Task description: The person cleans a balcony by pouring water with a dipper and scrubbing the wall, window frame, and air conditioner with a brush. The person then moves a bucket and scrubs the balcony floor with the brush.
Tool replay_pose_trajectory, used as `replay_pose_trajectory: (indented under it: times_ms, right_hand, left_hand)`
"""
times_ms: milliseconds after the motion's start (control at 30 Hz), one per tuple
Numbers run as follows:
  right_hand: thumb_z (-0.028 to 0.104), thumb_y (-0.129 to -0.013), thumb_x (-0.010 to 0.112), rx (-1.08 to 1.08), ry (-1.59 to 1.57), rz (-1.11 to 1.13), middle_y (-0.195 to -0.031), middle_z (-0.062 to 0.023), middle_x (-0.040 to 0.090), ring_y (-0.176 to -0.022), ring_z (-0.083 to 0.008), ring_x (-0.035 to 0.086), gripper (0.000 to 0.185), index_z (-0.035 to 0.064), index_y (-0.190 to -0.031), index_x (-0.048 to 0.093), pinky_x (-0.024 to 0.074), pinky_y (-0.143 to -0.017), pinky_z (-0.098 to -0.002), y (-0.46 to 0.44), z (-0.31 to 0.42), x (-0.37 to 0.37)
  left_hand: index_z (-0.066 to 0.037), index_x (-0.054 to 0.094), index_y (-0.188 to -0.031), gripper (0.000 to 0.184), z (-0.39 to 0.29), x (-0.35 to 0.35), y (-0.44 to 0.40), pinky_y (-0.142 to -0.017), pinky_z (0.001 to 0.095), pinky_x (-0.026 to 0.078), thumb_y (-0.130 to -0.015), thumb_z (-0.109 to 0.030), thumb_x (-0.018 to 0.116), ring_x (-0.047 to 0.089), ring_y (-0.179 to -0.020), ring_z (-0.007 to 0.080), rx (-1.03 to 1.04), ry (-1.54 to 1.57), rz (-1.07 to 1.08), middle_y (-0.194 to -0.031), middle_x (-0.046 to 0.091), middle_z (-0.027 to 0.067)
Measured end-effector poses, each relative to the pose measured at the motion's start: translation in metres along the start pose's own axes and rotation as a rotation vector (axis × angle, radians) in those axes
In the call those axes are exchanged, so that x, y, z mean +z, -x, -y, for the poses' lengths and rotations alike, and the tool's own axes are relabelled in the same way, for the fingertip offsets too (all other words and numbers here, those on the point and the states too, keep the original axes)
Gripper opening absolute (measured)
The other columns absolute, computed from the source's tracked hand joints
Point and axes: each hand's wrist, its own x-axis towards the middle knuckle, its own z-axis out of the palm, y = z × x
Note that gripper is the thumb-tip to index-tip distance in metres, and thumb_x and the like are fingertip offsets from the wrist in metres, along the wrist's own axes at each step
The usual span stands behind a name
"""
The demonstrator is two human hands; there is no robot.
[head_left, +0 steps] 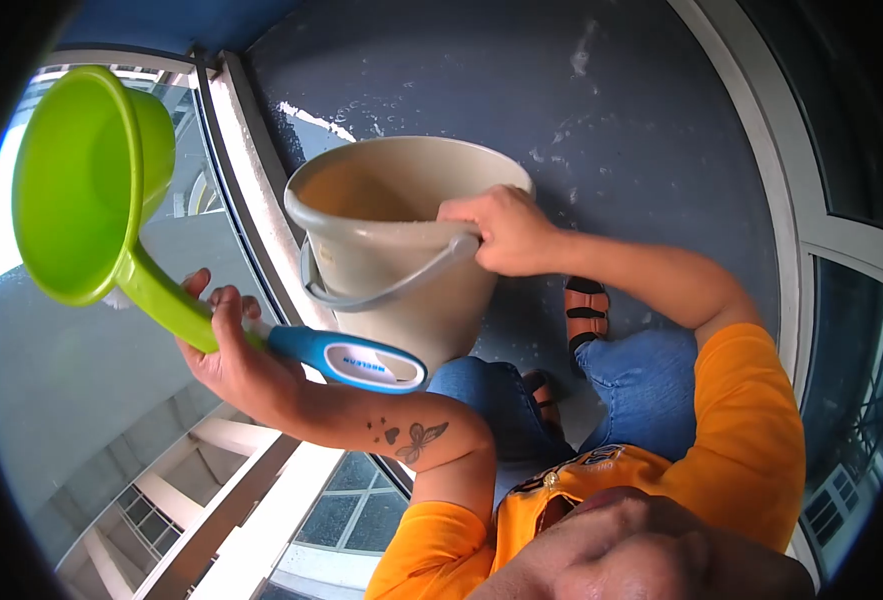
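Note:
My left hand (236, 345) is closed round the handle of a lime-green water dipper (156, 300), whose round bowl is raised at the left with its mouth facing sideways. The same hand holds a blue-and-white handle (373, 366) that points right; a bit of white shows under the dipper, and the tool's far end is mostly hidden. My right hand (511, 230) grips the near right rim of a beige bucket (411, 270). The bucket's grey carrying handle (391, 290) hangs down its front. Its bottom inside is out of sight.
A dark, wet floor (651, 150) with whitish patches lies beyond the bucket. At the left, a window frame (251, 150) and glass overlook a building outside. A grey door frame (761, 120) edges the right. My sandalled feet (586, 310) stand behind the bucket.

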Motion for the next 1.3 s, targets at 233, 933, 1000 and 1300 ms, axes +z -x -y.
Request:
replay_pose_trajectory:
  times_ms: [233,933,1000,1300]
  right_hand:
    - [-0.003,-0.059,0.051,0.111,-0.127,-0.111,-0.068,-0.0136,0.059,-0.061,-0.0243,0.057,0.027,0.0046,-0.083,0.061,0.0415,-0.056,-0.0335,-0.011,-0.027,0.025]
    - [-0.007,-0.052,0.047,0.399,-0.689,-0.510,-0.061,-0.0029,0.044,-0.056,-0.0135,0.040,0.020,0.0042,-0.068,0.048,0.0349,-0.055,-0.0269,-0.045,-0.118,-0.092]
    - [-0.007,-0.053,0.047,0.379,-0.691,-0.534,-0.061,-0.0025,0.045,-0.055,-0.0133,0.040,0.018,0.0040,-0.068,0.048,0.0353,-0.054,-0.0270,-0.043,-0.116,-0.095]
    - [-0.010,-0.058,0.047,0.214,-0.541,-0.410,-0.070,-0.0019,0.052,-0.058,-0.0092,0.047,0.041,0.0011,-0.096,0.059,0.0398,-0.049,-0.0235,-0.058,-0.063,-0.057]
  left_hand:
    - [-0.001,0.053,-0.100,0.030,-0.005,0.007,0.007,-0.058,0.0212,0.037,-0.070,-0.002,0.057,0.046,-0.066,0.0108,-0.011,0.054,0.039,-0.089,0.050,0.0060]
    - [-0.001,0.052,-0.101,0.032,-0.005,0.010,0.012,-0.057,0.0209,0.038,-0.069,-0.003,0.057,0.046,-0.065,0.0100,-0.004,0.048,0.075,-0.093,0.054,0.0066]
    - [0.000,0.052,-0.101,0.032,-0.003,0.010,0.010,-0.057,0.0211,0.038,-0.069,-0.002,0.057,0.047,-0.066,0.0103,0.006,0.070,0.104,-0.093,0.054,0.0068]
    - [0.000,0.053,-0.100,0.031,-0.009,0.007,0.016,-0.058,0.0215,0.038,-0.069,-0.003,0.058,0.047,-0.067,0.0112,0.029,0.086,0.065,-0.094,0.052,0.0075]
